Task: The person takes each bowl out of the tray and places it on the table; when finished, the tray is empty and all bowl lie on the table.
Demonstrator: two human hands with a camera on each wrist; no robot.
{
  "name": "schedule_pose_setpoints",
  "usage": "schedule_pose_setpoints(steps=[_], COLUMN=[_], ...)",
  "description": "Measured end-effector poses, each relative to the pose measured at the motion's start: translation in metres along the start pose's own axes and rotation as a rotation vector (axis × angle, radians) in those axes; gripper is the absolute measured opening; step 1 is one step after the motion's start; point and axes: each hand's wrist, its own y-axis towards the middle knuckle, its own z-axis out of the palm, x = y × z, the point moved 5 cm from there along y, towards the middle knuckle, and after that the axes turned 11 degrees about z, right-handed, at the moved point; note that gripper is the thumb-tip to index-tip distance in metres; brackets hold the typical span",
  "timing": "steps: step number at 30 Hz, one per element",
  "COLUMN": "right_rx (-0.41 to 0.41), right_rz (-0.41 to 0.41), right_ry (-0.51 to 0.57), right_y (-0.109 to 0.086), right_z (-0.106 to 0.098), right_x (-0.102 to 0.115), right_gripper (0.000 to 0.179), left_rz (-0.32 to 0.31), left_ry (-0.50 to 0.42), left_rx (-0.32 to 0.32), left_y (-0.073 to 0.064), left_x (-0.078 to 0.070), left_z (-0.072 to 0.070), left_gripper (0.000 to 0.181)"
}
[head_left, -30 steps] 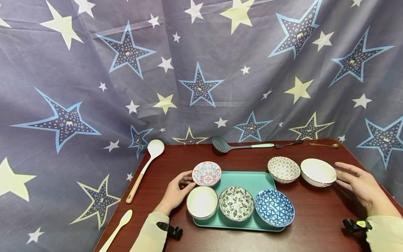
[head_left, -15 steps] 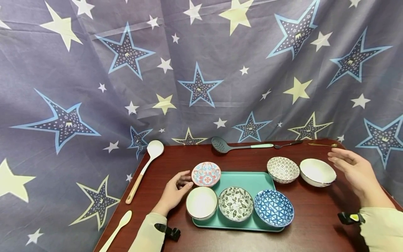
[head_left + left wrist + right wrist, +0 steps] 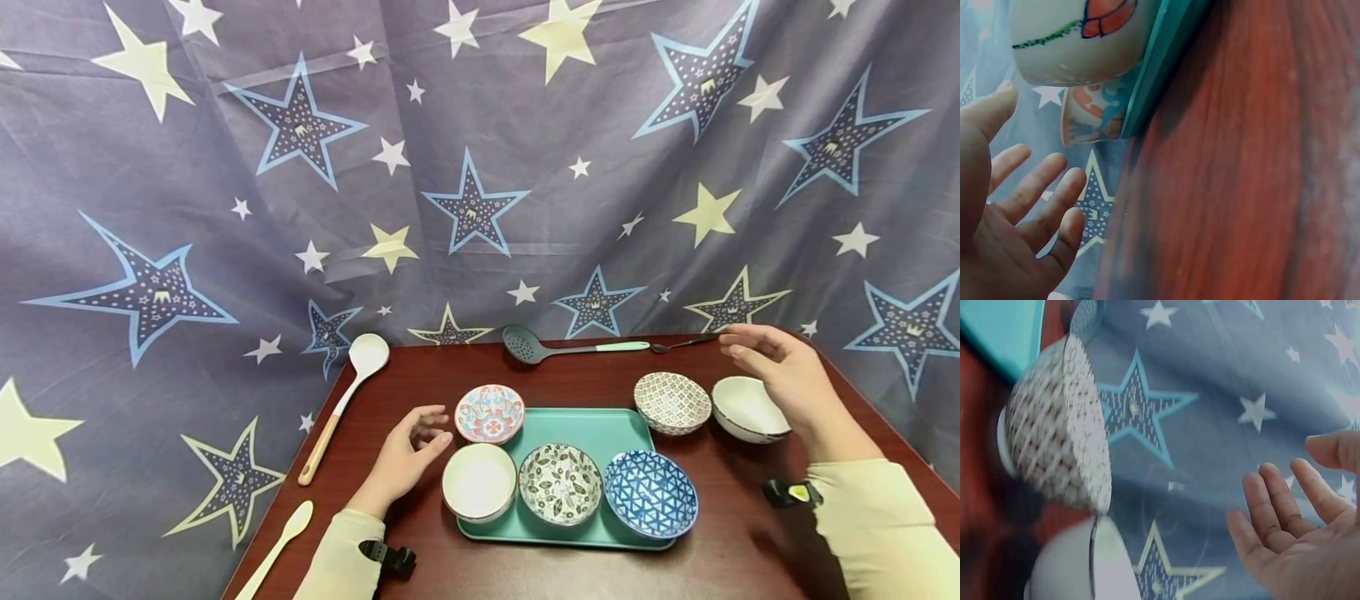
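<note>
My left hand hovers just left of the tray with loosely bent fingers, apart from the small red-and-blue patterned bowl and the plain white bowl. In the left wrist view its palm faces those bowls and holds nothing. Above and behind the white bowl at right, my right hand is raised, its fingers relaxed and nothing in them. A brown-patterned bowl sits against that white bowl's left side. The leaf-patterned bowl and the blue triangle-patterned bowl stand on the teal tray.
A grey slotted spoon and a small dark spoon lie along the back edge. On the left are a white ladle with a wooden handle and a cream spoon. A starry curtain hangs behind the table.
My right hand has let go of the right-hand white bowl's edge, risen and moved left above it. My left hand has drawn slightly left, away from the red-and-blue bowl.
</note>
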Motion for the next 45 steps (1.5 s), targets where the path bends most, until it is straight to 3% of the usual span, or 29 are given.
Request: schedule_pose_setpoints(steps=[5, 14, 23, 34, 40, 45], right_rx=[0.057, 0.129, 0.172, 0.241, 0.265, 0.283], right_rz=[-0.019, -0.013, 0.065, 0.146, 0.181, 0.223], right_ry=[0.024, 0.011, -0.074, -0.079, -0.085, -0.066], right_y=[0.008, 0.018, 0.03, 0.04, 0.046, 0.049], right_z=[0.028, 0.068, 0.104, 0.147, 0.17, 0.184], right_x=[0.008, 0.015, 0.01, -0.001, -0.006, -0.01], right_gripper=[0.03, 0.031, 0.033, 0.041, 0.041, 0.041], left_rz=[0.003, 0.091, 0.158, 0.178, 0.147, 0.158], left_ry=[-0.024, -0.08, -0.16, -0.205, -0.221, -0.242], left_rx=[0.032, 0.095, 0.208, 0.273, 0.321, 0.338], left_y=[-0.007, -0.026, -0.036, -0.039, -0.042, -0.043], left_x=[-0.008, -0.019, -0.027, -0.023, -0.019, -0.018], left_z=[-0.003, -0.005, 0.001, 0.007, 0.012, 0.015], left_gripper=[0.046, 0.056, 0.065, 0.08, 0.084, 0.086])
